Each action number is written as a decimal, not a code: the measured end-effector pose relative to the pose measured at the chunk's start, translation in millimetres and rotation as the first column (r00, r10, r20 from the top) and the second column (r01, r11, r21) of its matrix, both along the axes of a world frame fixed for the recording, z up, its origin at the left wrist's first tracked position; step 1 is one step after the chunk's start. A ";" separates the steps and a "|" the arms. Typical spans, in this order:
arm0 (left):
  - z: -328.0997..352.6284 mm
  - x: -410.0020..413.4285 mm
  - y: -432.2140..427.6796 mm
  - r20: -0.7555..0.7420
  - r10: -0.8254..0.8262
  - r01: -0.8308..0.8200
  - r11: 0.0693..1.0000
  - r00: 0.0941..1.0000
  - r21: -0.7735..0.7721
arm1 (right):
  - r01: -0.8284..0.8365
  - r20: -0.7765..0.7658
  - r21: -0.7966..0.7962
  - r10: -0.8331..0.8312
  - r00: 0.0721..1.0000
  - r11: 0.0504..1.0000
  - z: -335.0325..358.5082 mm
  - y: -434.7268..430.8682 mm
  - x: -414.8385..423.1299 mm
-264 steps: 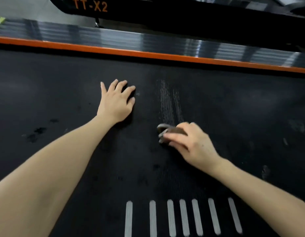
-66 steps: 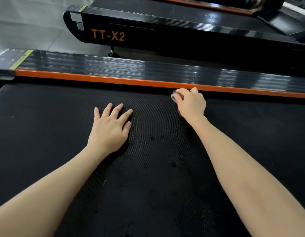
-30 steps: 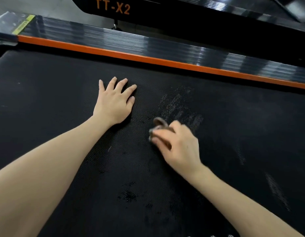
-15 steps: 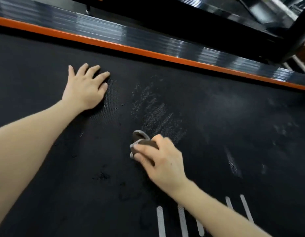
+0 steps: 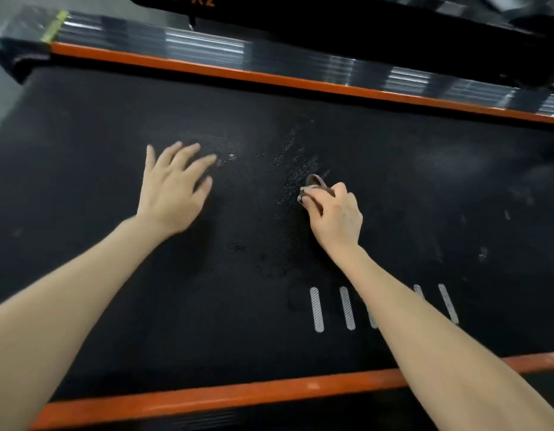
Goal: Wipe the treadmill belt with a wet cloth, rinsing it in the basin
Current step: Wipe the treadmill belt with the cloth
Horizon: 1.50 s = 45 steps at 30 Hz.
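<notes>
The black textured treadmill belt (image 5: 269,113) fills most of the view. My right hand (image 5: 334,216) grips a small bunched brownish cloth (image 5: 314,183) and presses it on the belt near the middle; only the cloth's front edge shows past my fingers. A pale wet streak (image 5: 295,164) runs up the belt just beyond the cloth. My left hand (image 5: 173,188) rests flat on the belt to the left, fingers spread, holding nothing. No basin is in view.
Orange strips edge the belt at the far side (image 5: 269,76) and near side (image 5: 207,396). A glossy ribbed side rail (image 5: 207,49) lies beyond the far strip. A second black treadmill (image 5: 347,23) stands behind. White bars (image 5: 317,309) are printed on the belt under my right forearm.
My right hand has drawn the cloth from the far orange edge back toward me, leaving a wet streak. The view has tilted down, so the near orange strip now shows. My left hand stays flat.
</notes>
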<state>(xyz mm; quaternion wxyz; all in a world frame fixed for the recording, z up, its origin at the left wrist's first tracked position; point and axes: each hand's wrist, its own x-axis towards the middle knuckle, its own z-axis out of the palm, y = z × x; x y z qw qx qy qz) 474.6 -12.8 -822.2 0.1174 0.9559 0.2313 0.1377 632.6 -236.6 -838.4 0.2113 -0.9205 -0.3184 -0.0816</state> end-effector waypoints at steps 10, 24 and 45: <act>-29.3 -85.6 -29.7 -0.156 0.052 -0.043 0.997 0.986 0.063 | -0.162 0.045 -0.006 0.162 0.986 0.987 1.3 -55.7 -60.2; -32.8 -86.6 -31.5 -0.135 -0.001 0.009 0.998 0.991 0.060 | 0.141 0.022 -0.089 -0.140 0.990 0.986 6.1 -95.5 -80.1; -32.8 -85.6 -31.1 -0.129 -0.006 0.012 0.999 0.992 0.050 | -0.103 -0.028 -0.070 0.101 0.994 0.992 1.7 -32.3 -154.1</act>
